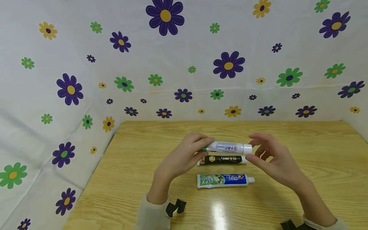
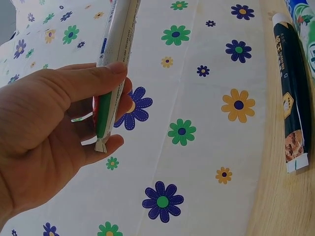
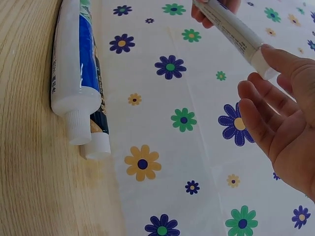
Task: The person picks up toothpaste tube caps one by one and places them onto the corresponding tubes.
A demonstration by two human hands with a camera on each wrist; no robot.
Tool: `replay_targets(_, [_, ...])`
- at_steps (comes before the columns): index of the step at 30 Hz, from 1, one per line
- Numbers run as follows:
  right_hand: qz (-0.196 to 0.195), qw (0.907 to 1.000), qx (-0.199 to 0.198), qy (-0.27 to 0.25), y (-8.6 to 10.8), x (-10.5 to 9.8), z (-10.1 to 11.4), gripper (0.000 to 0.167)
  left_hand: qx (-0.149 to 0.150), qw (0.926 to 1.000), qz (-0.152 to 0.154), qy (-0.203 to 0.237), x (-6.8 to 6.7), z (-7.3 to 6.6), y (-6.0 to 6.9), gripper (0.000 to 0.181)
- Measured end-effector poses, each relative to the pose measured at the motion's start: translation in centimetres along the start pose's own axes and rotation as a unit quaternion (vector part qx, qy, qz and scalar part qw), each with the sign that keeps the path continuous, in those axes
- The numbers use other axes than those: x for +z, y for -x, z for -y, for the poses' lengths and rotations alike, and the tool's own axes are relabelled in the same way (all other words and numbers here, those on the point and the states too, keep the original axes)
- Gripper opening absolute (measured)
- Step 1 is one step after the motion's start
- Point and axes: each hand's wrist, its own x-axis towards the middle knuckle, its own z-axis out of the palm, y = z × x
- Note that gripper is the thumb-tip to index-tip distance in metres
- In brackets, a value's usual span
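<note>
My left hand (image 1: pixel 184 153) grips the crimped tail end of a white toothpaste tube (image 1: pixel 228 147) with a green end, thumb on one side and fingers on the other. In the left wrist view, the tube (image 2: pixel 114 46) is held off the table. My right hand (image 1: pixel 276 159) is beside the tube's white cap (image 1: pixel 247 149), thumb and fingers spread around that end. In the right wrist view, the right thumb overlaps the cap (image 3: pixel 263 66); whether it touches cannot be told. Below lie a black toothpaste tube (image 1: pixel 224 160) and a green-and-blue toothpaste tube (image 1: pixel 222 180).
Both lying tubes rest on the wooden table (image 1: pixel 138 140), caps to the right, the black one farther back. A white cloth (image 1: pixel 184 126) with printed flowers hangs behind and to the left. Black camera mounts (image 1: pixel 175 207) sit at the wrists.
</note>
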Motion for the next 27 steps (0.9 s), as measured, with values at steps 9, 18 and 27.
replay_targets(9, [-0.008,1.0000,-0.003,-0.001,0.01,0.10,-0.03,0.061,0.004,1.0000,-0.001,-0.007,0.07,-0.06,-0.03,0.043])
replay_targets(18, [-0.006,0.9998,0.017,-0.012,0.18,0.16,-0.24,0.043,0.005,0.9996,0.010,-0.025,0.04,-0.48,-0.23,0.043])
replay_targets(27, [0.006,0.9982,0.052,-0.031,0.11,0.35,-0.40,0.029,0.002,0.9998,0.008,-0.016,0.24,-0.50,-0.16,0.045])
